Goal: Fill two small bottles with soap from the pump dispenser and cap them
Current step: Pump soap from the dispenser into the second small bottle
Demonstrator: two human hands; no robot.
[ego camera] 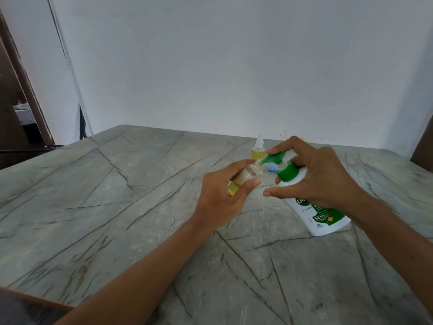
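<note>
Yellow-filled back bottle [257,152] seemingly capped & done; 2nd bottle [243,178] part-full, uncapped, gripped in L hand [222,202] at nozzle of dispenser [316,216], R hand [323,177] curled over its pump, so approx halfway.

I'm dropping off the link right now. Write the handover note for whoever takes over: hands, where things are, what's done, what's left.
Left hand: grips the uncapped small bottle, tilted, its mouth at the pump nozzle.
Right hand: grips the pump dispenser, forefinger on top of the pump head.
Second small bottle: stands on the table behind the hands, yellow liquid inside, top fitted.
Done: that bottle looks filled and capped; the held one has some yellow soap in it.
Left: finish filling the held bottle, then cap it. Its cap is not in view.
</note>
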